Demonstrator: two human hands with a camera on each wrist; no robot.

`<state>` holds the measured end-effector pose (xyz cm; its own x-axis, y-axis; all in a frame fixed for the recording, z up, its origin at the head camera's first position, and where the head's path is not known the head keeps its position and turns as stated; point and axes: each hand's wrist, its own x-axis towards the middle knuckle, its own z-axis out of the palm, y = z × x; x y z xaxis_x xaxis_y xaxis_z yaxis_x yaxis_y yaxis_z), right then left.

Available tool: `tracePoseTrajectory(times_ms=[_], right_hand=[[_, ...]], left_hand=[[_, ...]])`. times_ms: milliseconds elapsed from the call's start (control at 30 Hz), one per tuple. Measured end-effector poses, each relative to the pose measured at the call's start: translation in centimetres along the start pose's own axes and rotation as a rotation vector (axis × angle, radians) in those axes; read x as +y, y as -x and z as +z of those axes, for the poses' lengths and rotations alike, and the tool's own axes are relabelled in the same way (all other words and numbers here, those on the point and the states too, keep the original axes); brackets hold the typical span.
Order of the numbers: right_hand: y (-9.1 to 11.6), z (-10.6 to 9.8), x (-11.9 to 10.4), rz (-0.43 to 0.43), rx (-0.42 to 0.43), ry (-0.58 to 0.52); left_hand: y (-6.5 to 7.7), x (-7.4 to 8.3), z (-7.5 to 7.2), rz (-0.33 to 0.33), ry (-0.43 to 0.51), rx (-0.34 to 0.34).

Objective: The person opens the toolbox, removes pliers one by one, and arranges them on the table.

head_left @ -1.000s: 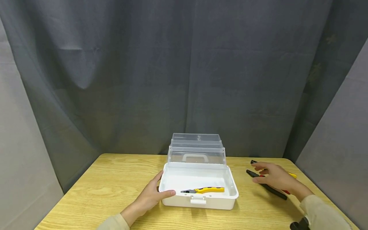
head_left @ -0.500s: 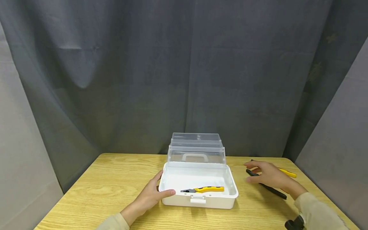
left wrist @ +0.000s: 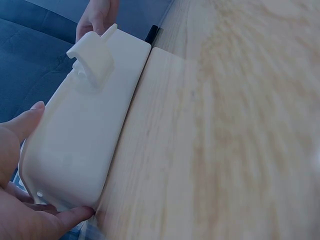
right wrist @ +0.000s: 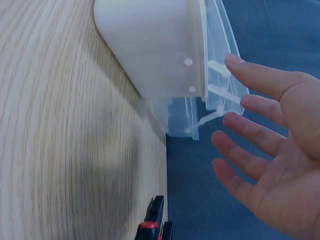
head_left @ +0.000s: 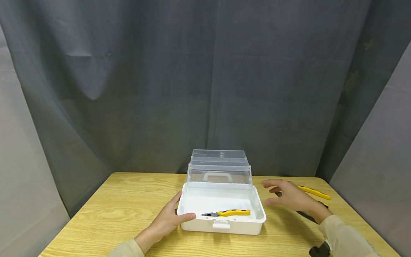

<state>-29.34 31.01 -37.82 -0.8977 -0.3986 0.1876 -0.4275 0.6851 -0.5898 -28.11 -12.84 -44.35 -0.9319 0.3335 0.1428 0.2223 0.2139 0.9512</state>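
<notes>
A white toolbox [head_left: 221, 227] stands on the table, its clear lid raised behind it. Inside lies a pair of pliers [head_left: 233, 212] with yellow handles. My left hand [head_left: 165, 218] grips the left front corner of the box, thumb over the rim; in the left wrist view its fingers reach round the box end beside the front latch [left wrist: 95, 57]. To the right of the box, my right hand [head_left: 290, 195] hovers above the table with spread, slightly bent fingers and holds nothing. Beneath and behind it lie yellow-handled pliers [head_left: 314, 192] and black-handled pliers [head_left: 306, 216], both partly hidden.
Beneath everything is a wood-grain table [head_left: 128, 203]. A dark grey curtain [head_left: 144, 107] hangs behind its far edge. The clear lid [head_left: 218, 162] rises near that edge. A black device [head_left: 319, 250] sits at the right wrist.
My right hand has moved left, away from the pliers on the right and closer to the toolbox, with nothing in it. The left hand and box have stayed put.
</notes>
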Motion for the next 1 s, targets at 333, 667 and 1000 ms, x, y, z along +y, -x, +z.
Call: tracePoseTrajectory(times_ms=[333,667,1000], right_hand=[[-1.2,1.1,-1.5,-0.098,0.034,-0.035],[-2.2,3.0,-3.2,-0.187,-0.020,-0.034],[-2.1,4.2,-3.2,-0.230,-0.076,-0.015]], left_hand=[[0.0,0.0,0.0,0.009,0.002,-0.002],[-0.1,0.0,-0.1,0.008,0.012,-0.015],[-0.1,-0.1,-0.1,0.022,0.011,-0.009]])
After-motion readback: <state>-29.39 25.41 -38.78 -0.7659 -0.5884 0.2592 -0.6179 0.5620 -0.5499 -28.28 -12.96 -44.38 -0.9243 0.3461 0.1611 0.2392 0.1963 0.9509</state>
